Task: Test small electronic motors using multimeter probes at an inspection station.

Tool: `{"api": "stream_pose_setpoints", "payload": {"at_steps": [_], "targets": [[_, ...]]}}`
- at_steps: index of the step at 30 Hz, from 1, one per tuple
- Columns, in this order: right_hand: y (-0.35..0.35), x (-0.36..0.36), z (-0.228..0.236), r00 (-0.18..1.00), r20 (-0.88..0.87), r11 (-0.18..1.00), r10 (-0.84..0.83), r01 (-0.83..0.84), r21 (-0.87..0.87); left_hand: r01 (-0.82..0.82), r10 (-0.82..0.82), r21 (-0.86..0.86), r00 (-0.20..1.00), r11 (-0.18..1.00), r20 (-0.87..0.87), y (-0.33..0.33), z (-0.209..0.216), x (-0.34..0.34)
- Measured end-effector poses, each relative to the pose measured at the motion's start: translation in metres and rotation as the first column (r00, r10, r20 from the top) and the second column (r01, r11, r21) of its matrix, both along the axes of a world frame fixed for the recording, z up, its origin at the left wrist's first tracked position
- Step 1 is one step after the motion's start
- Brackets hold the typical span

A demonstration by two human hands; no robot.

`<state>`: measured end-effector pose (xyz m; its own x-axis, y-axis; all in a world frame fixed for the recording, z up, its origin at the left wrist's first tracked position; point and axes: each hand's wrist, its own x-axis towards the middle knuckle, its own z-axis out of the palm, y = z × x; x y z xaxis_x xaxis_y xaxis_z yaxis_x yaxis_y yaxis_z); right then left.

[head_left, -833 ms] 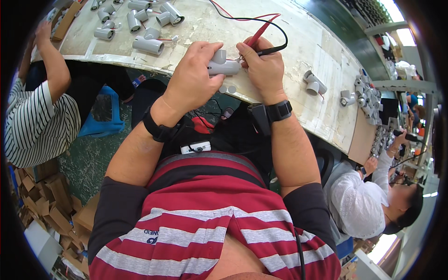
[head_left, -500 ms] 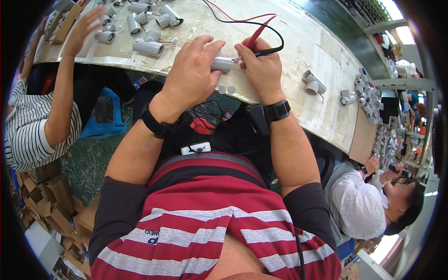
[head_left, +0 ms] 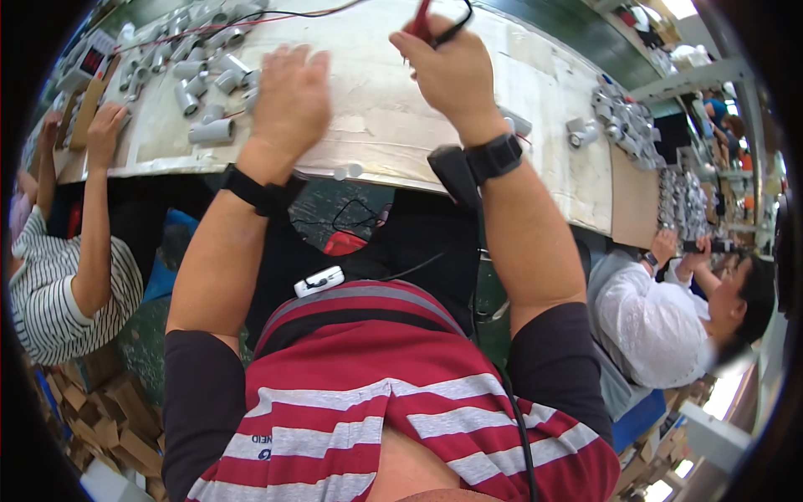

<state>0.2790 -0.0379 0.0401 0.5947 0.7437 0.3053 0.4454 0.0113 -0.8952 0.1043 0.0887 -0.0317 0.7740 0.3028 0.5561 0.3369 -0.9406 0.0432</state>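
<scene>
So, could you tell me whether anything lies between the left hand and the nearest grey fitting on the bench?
Nothing visible does. The left hand hovers over bare bench, and the nearest grey fitting lies apart to its left with only open surface between.

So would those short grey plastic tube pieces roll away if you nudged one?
Probably: the short grey plastic tube pieces look round and lie on their sides on the pale worktable. They seem hollow, so likely light. Their side stubs might stop a long roll.
</scene>
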Motion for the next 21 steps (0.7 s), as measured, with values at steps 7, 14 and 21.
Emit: {"api": "stream_pose_setpoints", "payload": {"at_steps": [7,14,21], "targets": [[-0.002,0.021,0.09,0.793,0.604,0.995,0.082,-0.036,-0.088,0.758,-0.64,-0.26,0.647,0.598,0.415,-0.119,0.006,0.148],[-0.026,0.012,0.093,0.887,0.461,0.999,0.031,-0.01,-0.049,0.723,-0.679,-0.386,0.682,0.573,0.272,-0.109,-0.012,0.15],[-0.025,0.002,0.029,0.993,0.035,0.98,0.113,-0.106,-0.166,-0.011,0.029,-0.999,1.0,0.041,-0.01,-0.074,0.038,-0.014]]}}
